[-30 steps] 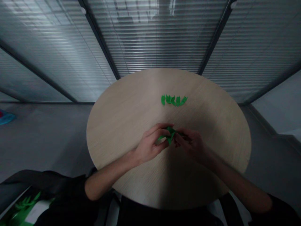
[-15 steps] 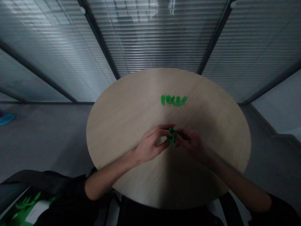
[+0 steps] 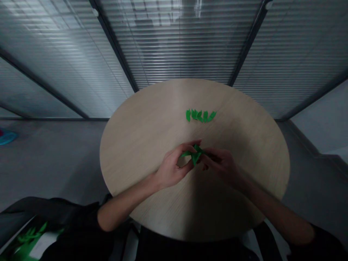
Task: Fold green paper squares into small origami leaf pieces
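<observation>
Both hands meet over the middle of a round pale wooden table [image 3: 141, 137]. My left hand [image 3: 175, 166] and my right hand [image 3: 220, 165] pinch a small piece of green folded paper [image 3: 194, 154] between their fingertips, just above the tabletop. Farther back on the table lies a short row of several small green folded paper pieces [image 3: 200, 115], side by side, about a hand's length beyond my fingers.
Glass walls with slatted blinds [image 3: 174, 43] stand behind the table. Grey floor surrounds it. At the lower left, beside my dark sleeve, lies a white sheet with green paper shapes [image 3: 29, 241]. A blue object [image 3: 7, 137] lies on the floor at far left.
The green paper has turned slightly between my fingers and both hands have lifted a little toward the far side. The row of pieces has not moved.
</observation>
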A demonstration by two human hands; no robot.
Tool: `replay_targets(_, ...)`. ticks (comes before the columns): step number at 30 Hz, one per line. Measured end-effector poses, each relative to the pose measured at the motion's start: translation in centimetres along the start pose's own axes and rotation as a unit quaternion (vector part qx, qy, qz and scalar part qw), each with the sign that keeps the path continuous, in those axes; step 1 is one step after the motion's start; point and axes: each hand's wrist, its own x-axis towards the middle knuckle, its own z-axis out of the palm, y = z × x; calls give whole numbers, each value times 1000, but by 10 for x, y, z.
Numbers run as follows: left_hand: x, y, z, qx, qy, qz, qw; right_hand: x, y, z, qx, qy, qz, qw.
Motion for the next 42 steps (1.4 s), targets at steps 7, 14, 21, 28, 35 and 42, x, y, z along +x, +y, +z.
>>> replay_targets(7,-2,0,1,-23,-10,-28,999,-1,-4,-2,-12,-33,9,999)
replay_targets(14,-1,1,1,-8,-18,3,1000,-1,0,0,-8,-19,8,1000)
replay_targets(21,0,3,2,8,-25,30,999,-2,1,-1,-4,-1,13,1000)
replay_targets(28,-1,1,3,0,-25,22,999,-2,1,0,2,1,17,1000)
replay_targets(35,-1,2,3,1,-31,19,999,-1,0,0,-1,-17,12,1000)
replay_targets(42,1,2,3,20,-22,51,998,-3,2,-2,-21,10,-4,1000)
